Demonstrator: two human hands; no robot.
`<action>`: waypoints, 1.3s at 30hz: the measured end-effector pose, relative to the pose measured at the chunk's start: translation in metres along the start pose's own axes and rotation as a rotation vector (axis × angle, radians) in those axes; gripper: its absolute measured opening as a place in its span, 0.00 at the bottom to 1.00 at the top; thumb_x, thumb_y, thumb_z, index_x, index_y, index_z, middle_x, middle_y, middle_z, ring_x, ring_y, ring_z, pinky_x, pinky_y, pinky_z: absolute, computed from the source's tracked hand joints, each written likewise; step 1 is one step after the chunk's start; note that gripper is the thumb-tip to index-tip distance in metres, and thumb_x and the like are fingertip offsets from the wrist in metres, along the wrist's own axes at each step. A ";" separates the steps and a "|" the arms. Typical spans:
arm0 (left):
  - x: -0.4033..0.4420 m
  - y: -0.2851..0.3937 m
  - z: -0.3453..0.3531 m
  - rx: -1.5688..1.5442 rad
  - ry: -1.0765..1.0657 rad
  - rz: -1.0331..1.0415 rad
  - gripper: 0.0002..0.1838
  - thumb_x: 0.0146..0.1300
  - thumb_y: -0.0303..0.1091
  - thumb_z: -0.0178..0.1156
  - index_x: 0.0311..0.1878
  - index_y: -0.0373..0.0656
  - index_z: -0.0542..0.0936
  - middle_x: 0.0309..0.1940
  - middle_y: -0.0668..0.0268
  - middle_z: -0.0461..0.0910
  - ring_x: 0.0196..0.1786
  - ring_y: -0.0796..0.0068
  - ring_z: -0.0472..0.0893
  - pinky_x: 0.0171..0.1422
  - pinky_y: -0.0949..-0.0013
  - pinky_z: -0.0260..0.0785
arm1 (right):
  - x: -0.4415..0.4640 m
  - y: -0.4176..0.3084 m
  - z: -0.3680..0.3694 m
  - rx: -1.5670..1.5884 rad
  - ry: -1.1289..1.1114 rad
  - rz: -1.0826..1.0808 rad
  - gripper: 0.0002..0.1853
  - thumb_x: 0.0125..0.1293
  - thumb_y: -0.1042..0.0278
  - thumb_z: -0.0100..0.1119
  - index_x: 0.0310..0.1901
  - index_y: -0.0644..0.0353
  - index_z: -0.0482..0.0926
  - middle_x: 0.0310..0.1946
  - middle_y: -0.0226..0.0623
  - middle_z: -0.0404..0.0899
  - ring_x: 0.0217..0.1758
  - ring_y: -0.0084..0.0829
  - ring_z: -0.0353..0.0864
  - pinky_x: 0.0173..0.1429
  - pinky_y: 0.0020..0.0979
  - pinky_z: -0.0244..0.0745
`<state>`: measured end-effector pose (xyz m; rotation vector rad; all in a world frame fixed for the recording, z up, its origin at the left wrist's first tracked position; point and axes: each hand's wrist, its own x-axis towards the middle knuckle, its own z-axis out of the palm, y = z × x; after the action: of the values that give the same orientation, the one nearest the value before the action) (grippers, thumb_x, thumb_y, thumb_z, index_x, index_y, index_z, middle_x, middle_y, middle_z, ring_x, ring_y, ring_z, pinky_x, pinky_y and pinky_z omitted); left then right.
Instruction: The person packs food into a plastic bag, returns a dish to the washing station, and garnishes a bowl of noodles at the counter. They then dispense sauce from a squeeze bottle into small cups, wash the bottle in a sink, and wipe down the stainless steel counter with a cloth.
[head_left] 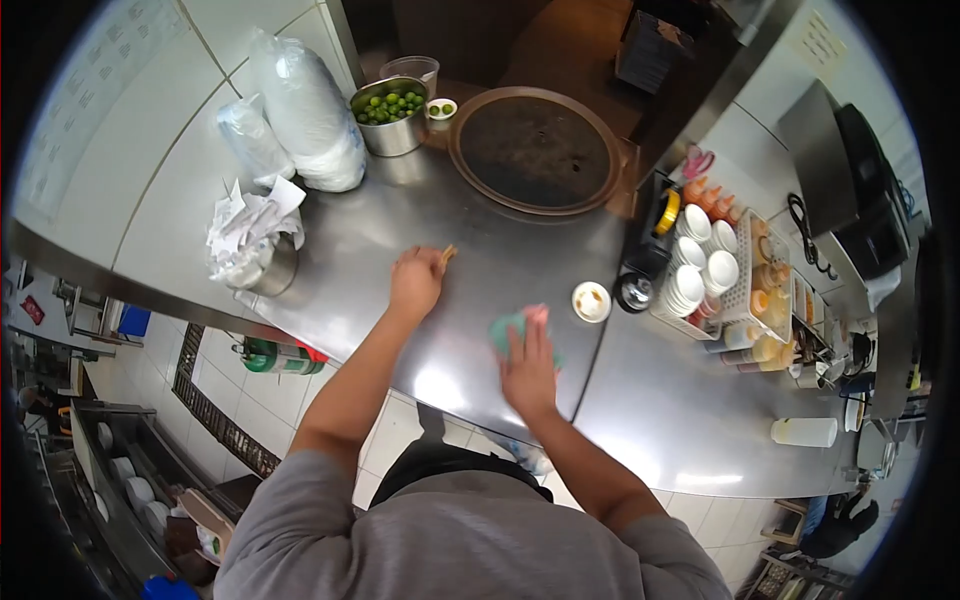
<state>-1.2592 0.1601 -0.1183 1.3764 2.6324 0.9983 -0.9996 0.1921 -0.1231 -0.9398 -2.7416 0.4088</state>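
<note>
My left hand [418, 278] rests on the steel counter [400, 225] with its fingers closed on a small tan piece [449, 254], whose kind I cannot make out. On the counter to the right, my right hand [528, 372] presses on a green cloth [507, 326] with pinkish parts showing near the fingertips. Part of the cloth is hidden under the fingers. A small white dish [591, 302] with brown residue sits just right of the cloth, apart from the hand.
A round dark tray [535, 150] lies at the back. Left of it stands a metal pot [392, 135] of green citrus fruits. Bagged containers [310, 120] and a bucket of papers [258, 250] line the left. Cup baskets [690, 280] and sauce bottles [760, 345] crowd the right.
</note>
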 end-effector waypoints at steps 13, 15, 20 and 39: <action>-0.076 -0.116 -0.175 -0.351 -0.087 -0.234 0.13 0.57 0.25 0.67 0.45 0.40 0.81 0.31 0.68 0.77 0.33 0.77 0.74 0.40 0.73 0.68 | 0.235 -0.213 0.106 0.404 -0.335 0.229 0.31 0.70 0.54 0.45 0.71 0.55 0.55 0.66 0.39 0.66 0.73 0.38 0.59 0.74 0.45 0.51; -0.058 -0.113 -0.169 -0.389 -0.119 -0.181 0.13 0.58 0.23 0.67 0.46 0.39 0.80 0.31 0.70 0.77 0.34 0.80 0.72 0.42 0.76 0.68 | 0.162 -0.240 0.110 0.703 -0.515 -0.158 0.25 0.69 0.66 0.43 0.66 0.63 0.62 0.64 0.44 0.68 0.71 0.43 0.62 0.68 0.58 0.56; -0.024 -0.090 -0.146 -0.543 -0.185 -0.165 0.12 0.58 0.24 0.66 0.46 0.39 0.80 0.32 0.70 0.76 0.32 0.80 0.72 0.39 0.75 0.68 | 0.039 -0.184 0.090 0.347 -0.301 -0.728 0.23 0.60 0.73 0.54 0.58 0.53 0.75 0.69 0.40 0.62 0.70 0.45 0.65 0.69 0.46 0.67; -0.109 -0.068 -0.157 -0.724 -0.151 -0.406 0.13 0.60 0.23 0.65 0.48 0.38 0.78 0.35 0.72 0.78 0.36 0.83 0.74 0.43 0.77 0.69 | 0.159 -0.225 0.140 0.000 -0.022 -0.246 0.23 0.62 0.62 0.52 0.59 0.59 0.74 0.67 0.53 0.62 0.75 0.52 0.53 0.71 0.53 0.53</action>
<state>-1.2875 -0.0317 -0.0597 0.6888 1.9837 1.4812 -1.2900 0.0942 -0.1632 -0.5904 -2.8298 0.3758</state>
